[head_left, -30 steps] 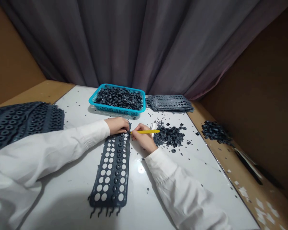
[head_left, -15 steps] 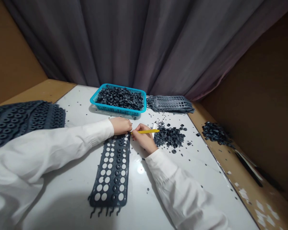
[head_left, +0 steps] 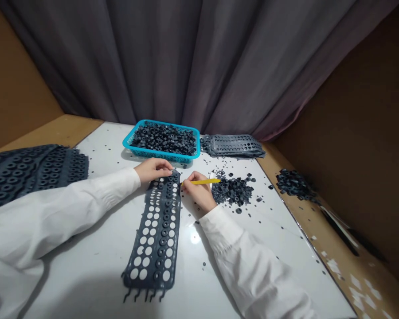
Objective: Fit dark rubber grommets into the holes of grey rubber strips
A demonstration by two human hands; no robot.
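A dark grey rubber sheet [head_left: 169, 221] with rows of round holes lies lengthwise in front of me. One column still carries raised rings, while white shows through the other holes. At its far end my left hand [head_left: 155, 169] pinches the edge, with thumb and fingers drawn together. My right hand [head_left: 198, 191] grips a slim yellow pen-like tool [head_left: 206, 181] beside the sheet's right edge, near the far end. The tool's tip is too small to make out.
Behind the hands stands a blue basket [head_left: 128, 144] full of small black rings. Stacked rubber sheets lie at left [head_left: 53, 166] and back right [head_left: 237, 146]. Loose black bits [head_left: 234, 190] are heaped right of my hand, with another black pile [head_left: 294, 184] beyond the table edge.
My left hand has moved back and left, uncovering more of the sheet's far end, and its fingers have opened out from a fist into a pinch. My right hand stays nearly still with the yellow tool.
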